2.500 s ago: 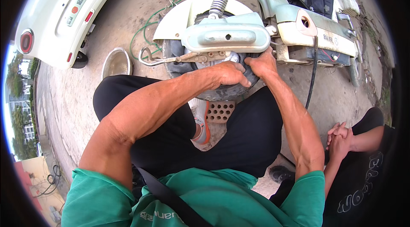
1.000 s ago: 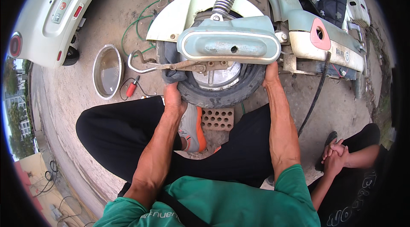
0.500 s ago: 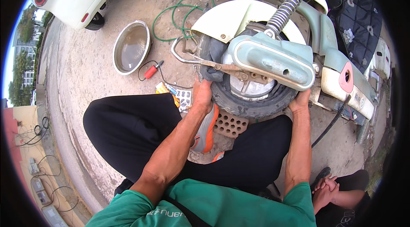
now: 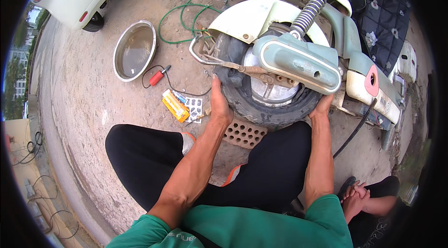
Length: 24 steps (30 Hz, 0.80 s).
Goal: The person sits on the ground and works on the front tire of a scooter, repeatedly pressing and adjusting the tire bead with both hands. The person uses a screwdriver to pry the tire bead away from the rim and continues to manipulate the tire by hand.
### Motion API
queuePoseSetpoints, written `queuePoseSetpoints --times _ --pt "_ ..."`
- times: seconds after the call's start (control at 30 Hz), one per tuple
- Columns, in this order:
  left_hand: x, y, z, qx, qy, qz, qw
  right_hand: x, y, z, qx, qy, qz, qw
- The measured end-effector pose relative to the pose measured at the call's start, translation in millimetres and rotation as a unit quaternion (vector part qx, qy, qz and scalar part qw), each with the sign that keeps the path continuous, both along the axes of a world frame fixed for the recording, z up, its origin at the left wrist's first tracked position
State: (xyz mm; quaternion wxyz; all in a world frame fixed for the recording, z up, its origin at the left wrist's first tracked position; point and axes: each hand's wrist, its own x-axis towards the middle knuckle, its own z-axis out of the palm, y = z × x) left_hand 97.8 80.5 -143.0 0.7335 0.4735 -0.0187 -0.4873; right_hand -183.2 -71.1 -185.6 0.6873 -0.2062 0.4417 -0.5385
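A scooter lies on its side, its rear wheel facing me with a worn black tyre [image 4: 270, 116] around a silver hub [image 4: 273, 94]. My left hand [image 4: 219, 102] is pressed to the tyre's left edge, one digit pointing up and the other fingers hidden behind the rubber. At the lower right edge my right hand [image 4: 322, 106] grips the tyre, its fingertips out of sight underneath. A dark, loose-looking rubber bulge [image 4: 229, 76] sits at the tyre's left side, below a bent metal bar [image 4: 205, 60]. Above the wheel are a pale mudguard [image 4: 240, 19] and a coil spring [image 4: 309, 14].
A perforated brick [image 4: 245, 133] lies below the tyre. Left of it are a yellow box [image 4: 176, 106], a sheet of patches [image 4: 193, 107] and a red-handled corded tool [image 4: 157, 78]. Beyond stand a basin of water [image 4: 135, 52] and a green hose [image 4: 179, 14]. Another person's clasped hands [image 4: 357, 199] are lower right.
My left hand has shifted from the dark rubber fold to the tyre's outer edge, and the fold now sits closer in. My shoe has drawn back from beside the brick. The right hand keeps its hold.
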Motion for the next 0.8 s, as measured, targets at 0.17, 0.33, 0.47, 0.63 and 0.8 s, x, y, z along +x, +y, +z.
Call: queuePoseSetpoints --times 0.17,0.33,0.47,0.63,0.8 --pt "20 3 -62 0.074 -0.145 0.016 0.987 18 5 23 0.042 0.009 -0.006 0.999" --pt "24 -4 -72 0.072 -0.312 -0.014 0.947 15 12 5 0.024 0.042 -0.056 0.997" --pt "49 -13 -86 0.065 -0.382 -0.044 0.921 40 37 21 -0.008 0.052 -0.105 0.993" --pt "55 -18 -80 0.058 -0.374 -0.070 0.923 33 41 15 -0.037 0.073 -0.107 0.991" --pt "59 -20 -78 0.066 -0.413 -0.075 0.905 25 41 21 0.000 0.029 -0.058 0.998"
